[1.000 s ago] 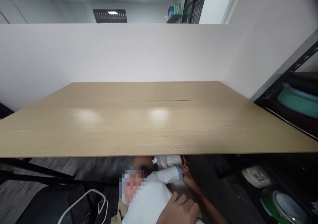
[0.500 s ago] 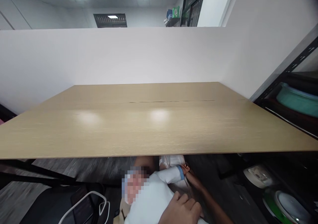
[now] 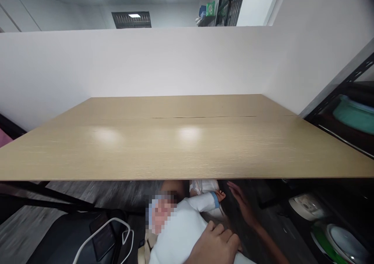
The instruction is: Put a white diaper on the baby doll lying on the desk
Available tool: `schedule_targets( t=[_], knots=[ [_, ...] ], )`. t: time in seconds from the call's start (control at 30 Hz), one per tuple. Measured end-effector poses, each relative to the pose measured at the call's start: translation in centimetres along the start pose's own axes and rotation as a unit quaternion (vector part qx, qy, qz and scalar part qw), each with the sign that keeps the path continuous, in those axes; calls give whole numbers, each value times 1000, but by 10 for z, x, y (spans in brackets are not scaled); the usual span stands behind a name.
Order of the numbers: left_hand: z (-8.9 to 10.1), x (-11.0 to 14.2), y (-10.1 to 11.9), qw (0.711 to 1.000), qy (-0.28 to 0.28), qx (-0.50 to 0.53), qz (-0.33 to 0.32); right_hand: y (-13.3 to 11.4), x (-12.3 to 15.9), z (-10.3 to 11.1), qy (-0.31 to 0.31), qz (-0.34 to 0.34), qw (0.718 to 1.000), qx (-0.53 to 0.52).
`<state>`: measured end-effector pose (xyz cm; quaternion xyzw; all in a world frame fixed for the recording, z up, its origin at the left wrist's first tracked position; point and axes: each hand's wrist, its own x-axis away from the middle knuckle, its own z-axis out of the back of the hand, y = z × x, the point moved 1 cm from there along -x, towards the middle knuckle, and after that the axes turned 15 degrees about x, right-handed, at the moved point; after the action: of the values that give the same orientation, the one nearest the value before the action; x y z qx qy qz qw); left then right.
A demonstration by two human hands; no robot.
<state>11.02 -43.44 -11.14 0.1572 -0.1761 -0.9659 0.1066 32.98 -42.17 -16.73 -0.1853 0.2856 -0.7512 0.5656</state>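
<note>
A small baby-like figure in a white long-sleeved top [image 3: 181,225] with a blue cuff lies across my lap, below the table's front edge. Whether it is a doll I cannot tell; its head, at the left, is blurred out. My left hand [image 3: 216,240] rests on its lower body, fingers curled over the white cloth. To the right, my right hand [image 3: 241,201] is in the air with fingers stretched and nothing in them. It stands apart from the figure's small hand [image 3: 220,195], which sticks out of the cuff.
A wooden table [image 3: 175,151] spans the view before a white partition [image 3: 175,61]. At lower left, a phone [image 3: 102,238] and white cable [image 3: 96,236] lie on a black seat [image 3: 55,236]. Round green-and-white items [image 3: 336,240] stand lower right, beside a dark rack [image 3: 347,77].
My right hand has let go of the figure's small hand and moved right, its fingers now extended. My left hand stays on the figure. The view has shifted slightly.
</note>
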Motion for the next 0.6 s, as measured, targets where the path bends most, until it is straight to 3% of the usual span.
schedule_targets(
  t=[0.07,0.17,0.27,0.33,0.43,0.5,0.6],
  knots=[
    [2,0,0,1000,0,-1,-3,-8,4,14,-9,27,999,-26],
    [3,1,1,1000,-5,-2,0,-45,-2,31,-120,138,983,-12],
    [4,4,3,1000,11,-13,8,-94,-18,27,-246,264,929,80],
    [6,8,4,999,29,-21,17,-122,-31,14,-286,297,893,182],
    [12,14,5,996,75,-41,15,-157,-44,-8,-310,325,851,272],
    [20,18,8,991,111,-68,18,-180,-46,-13,-304,347,845,272],
    [43,27,21,985,143,-97,22,-212,-38,-3,-274,382,847,247]
  ],
)
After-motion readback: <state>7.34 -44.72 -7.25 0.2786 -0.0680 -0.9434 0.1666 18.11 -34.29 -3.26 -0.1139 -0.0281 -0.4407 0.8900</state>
